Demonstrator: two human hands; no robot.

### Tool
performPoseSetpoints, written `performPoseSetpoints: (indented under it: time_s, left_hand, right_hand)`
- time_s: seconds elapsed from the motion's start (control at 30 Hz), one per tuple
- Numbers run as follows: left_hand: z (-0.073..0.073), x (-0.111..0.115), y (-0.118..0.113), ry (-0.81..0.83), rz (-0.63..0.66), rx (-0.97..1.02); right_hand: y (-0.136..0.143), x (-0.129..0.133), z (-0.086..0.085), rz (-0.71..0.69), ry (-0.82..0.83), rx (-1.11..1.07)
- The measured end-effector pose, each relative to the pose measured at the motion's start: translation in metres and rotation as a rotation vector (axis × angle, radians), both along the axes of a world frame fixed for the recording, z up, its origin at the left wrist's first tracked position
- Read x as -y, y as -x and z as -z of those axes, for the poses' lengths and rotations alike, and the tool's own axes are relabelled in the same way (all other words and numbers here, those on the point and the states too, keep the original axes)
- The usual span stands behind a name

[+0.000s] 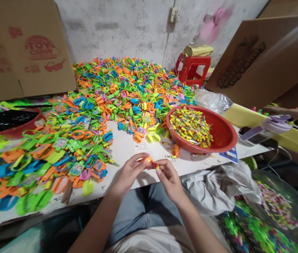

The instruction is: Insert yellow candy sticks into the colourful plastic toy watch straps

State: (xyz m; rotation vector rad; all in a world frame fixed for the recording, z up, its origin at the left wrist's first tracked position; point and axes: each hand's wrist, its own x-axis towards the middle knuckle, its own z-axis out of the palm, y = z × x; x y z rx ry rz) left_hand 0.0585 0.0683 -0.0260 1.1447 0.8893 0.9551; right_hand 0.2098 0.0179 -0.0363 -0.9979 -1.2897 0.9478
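Between my two hands, close to the table's front edge, is an orange toy watch (147, 160). My left hand (131, 172) is closed on it with thumb and fingers. My right hand (169, 177) pinches a small yellow candy roll with a red end (156, 166), touching or almost touching the watch. Beyond my hands lies a big heap of toy watches (128, 88) in orange, green, blue and yellow. A red basin (224, 131) to the right holds many wrapped yellow candy rolls (191, 126). Watches with candy rolls among them form a pile (56, 154) on the left.
A cardboard box (30, 49) stands at the back left, another box (244, 59) at the right. A red stool (193, 68) and a pink fan (215, 24) are by the wall. Right of my lap are a crumpled grey bag (217, 188) and a purple handheld fan (272, 124).
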Motion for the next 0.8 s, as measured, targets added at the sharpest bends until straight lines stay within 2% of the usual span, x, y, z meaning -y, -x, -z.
performPoseSetpoints:
  time_s: [0.13,0.23,0.43,0.63,0.7,0.8]
  left_hand:
    - [-0.020,0.013,0.017,0.023,-0.085,0.042]
    - [-0.026,0.024,0.020,-0.001,-0.114,0.004]
    - [-0.027,0.040,0.019,-0.147,-0.242,-0.093]
    - [-0.028,0.045,0.023,-0.231,-0.200,-0.175]
    - [-0.026,0.046,0.024,-0.302,-0.186,-0.236]
    - [-0.021,0.047,0.025,-0.392,-0.167,-0.346]
  right_hand:
    - [0.002,0.008,-0.019,0.151,-0.098,0.264]
    - [0.006,0.013,-0.029,0.144,-0.156,0.391]
    - [0.014,0.017,-0.036,0.147,-0.218,0.446]
    - [0.016,0.017,-0.036,0.165,-0.241,0.468]
    - [0.016,0.018,-0.038,0.121,-0.243,0.565]
    - [0.018,0.018,-0.039,0.114,-0.251,0.847]
